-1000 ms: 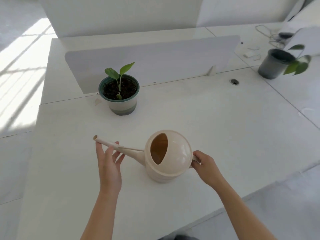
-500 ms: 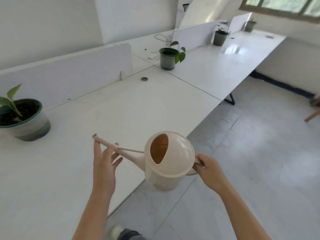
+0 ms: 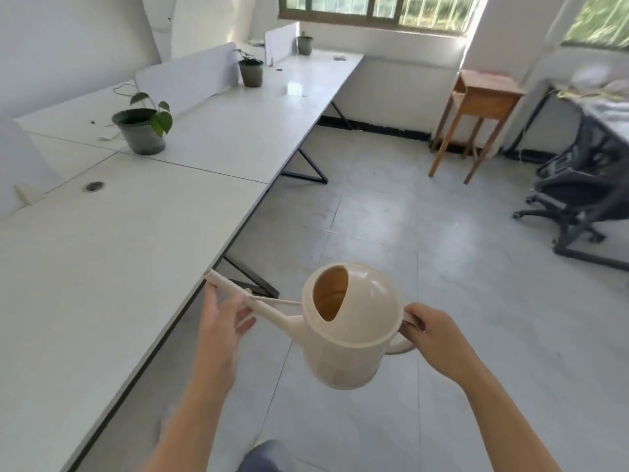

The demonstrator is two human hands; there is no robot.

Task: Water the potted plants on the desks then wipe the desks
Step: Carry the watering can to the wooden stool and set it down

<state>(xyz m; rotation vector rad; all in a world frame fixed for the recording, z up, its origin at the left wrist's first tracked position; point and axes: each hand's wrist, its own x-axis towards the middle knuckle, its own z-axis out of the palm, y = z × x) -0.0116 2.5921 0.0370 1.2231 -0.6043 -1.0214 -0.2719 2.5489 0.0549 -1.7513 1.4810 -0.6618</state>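
Note:
A cream watering can (image 3: pixel 350 332) hangs in the air over the floor, beside the front edge of the near white desk (image 3: pixel 102 267). My right hand (image 3: pixel 432 338) grips its handle. My left hand (image 3: pixel 221 321) supports the long spout from below with straight fingers. A dark grey pot with a leafy plant (image 3: pixel 141 129) stands on the desk row ahead to the left. Two more potted plants (image 3: pixel 252 71) (image 3: pixel 304 44) stand farther along the row.
Grey divider panels (image 3: pixel 190 80) run along the back of the desks. A round cable hole (image 3: pixel 93 186) is in the near desk. A wooden side table (image 3: pixel 476 107) and a black office chair (image 3: pixel 578 199) stand to the right on the tiled floor.
The view has swung right, away from the first green pot, which has left the frame. The watering can has come off the desk and is now over the floor, both hands still on it.

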